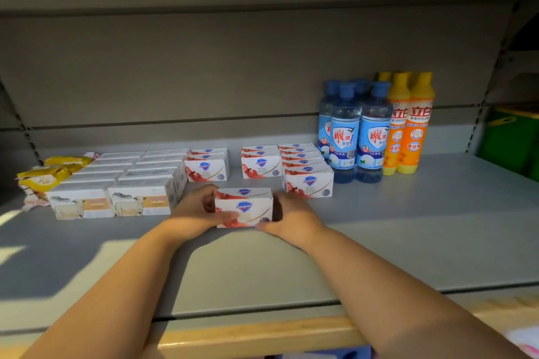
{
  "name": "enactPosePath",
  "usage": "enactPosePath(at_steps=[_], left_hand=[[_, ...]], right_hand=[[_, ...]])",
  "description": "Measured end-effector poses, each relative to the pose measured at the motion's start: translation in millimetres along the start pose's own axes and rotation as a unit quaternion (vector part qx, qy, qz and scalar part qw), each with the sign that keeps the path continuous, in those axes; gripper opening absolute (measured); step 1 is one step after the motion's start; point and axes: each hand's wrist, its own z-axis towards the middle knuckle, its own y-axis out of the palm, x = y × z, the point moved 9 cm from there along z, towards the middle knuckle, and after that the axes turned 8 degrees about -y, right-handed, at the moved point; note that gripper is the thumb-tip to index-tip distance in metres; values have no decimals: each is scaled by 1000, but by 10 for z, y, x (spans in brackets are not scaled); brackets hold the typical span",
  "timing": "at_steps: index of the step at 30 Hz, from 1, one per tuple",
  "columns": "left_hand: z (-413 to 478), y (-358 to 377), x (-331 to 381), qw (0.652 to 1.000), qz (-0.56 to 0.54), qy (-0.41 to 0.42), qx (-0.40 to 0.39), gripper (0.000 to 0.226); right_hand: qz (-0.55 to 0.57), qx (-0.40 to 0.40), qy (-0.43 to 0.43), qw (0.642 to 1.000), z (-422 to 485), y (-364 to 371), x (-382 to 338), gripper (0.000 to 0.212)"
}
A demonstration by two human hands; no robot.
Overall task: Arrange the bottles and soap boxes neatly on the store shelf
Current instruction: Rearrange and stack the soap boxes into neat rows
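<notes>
Gripping one red-and-white soap box (244, 207) by its short ends: left hand (198, 208) at the left end, right hand (287, 217) at the right, fingers of both curled round it, thumbs across the front face. Box level, label facing forward, on or just above the grey shelf (408, 227); cannot tell which. Just behind, three rows of matching boxes (306, 172). Farther left, white-and-tan soap boxes (140, 183) in two rows, then yellow packets (52, 172). To the right, upright blue bottles (358, 131) touching orange bottles (408, 125).
</notes>
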Motion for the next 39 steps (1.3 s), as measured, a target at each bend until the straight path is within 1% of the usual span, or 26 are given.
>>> enactPosePath(at_steps=[2,3,5,7,9,12,14,20,28,35,39], left_hand=[[57,-36,-87,1000,14,-18,19,33],[78,-61,-125,999,6,-26,31,37],[90,-89,-165,998,-14,-27,51,49],[92,-70,-147,998,9,-8,65,56],[110,-18,-94,995,69,12,76,52],[213,28,3,984,152,23,90,48],[311,47,72,980,178,24,86,49],[607,127,158,978,187,-14,92,53],[848,335,202,980,158,-39,116,55],[1007,465,133,986,134,-41,92,61],[1080,436,137,983,130,-42,123,60]], right_hand=[[-128,-23,-15,991,-35,62,-28,47],[-164,-32,-23,986,-54,88,-36,48],[-190,-55,-40,979,-82,125,-35,47],[-192,-96,-53,975,-106,167,-15,51],[-197,-121,-59,971,-118,188,5,58],[-192,-107,-58,974,-104,175,-2,61],[-185,-90,-52,977,-93,151,-3,60],[-158,-66,-50,984,-93,145,19,51],[-134,-67,-49,987,-34,121,34,54],[-128,-69,-48,988,-9,129,51,57],[-130,-60,-48,989,-2,124,56,57]])
